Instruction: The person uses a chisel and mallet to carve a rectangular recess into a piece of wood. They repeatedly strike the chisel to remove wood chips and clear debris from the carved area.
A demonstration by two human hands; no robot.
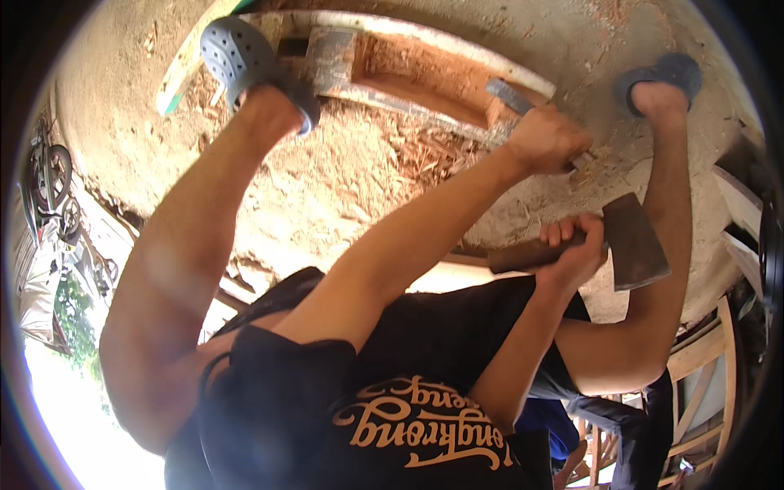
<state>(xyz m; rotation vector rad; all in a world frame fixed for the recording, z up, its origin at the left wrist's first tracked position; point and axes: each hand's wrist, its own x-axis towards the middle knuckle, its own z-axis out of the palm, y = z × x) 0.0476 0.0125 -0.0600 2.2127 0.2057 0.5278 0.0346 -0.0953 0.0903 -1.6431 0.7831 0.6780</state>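
My left hand [549, 140] is closed around a chisel, whose flat grey blade [508, 95] points to the upper left. The blade's tip is over the right end of a rectangular recess cut in a wooden workpiece [331, 59]; I cannot tell whether it touches. A small end of the chisel pokes out below the fist. Nearer to me on the right, my right hand [578, 251] grips a mallet by its thick dark handle [523, 256]. The mallet's dark, blocky head [639, 243] is apart from the chisel.
My left foot in a grey-blue clog [237, 51] rests at the workpiece's left end; the other clog [690, 75] is on the ground at right. Wood chips [429, 155] lie below the workpiece. A wooden frame [719, 359] and another person's dark-clothed leg [621, 425] show at lower right.
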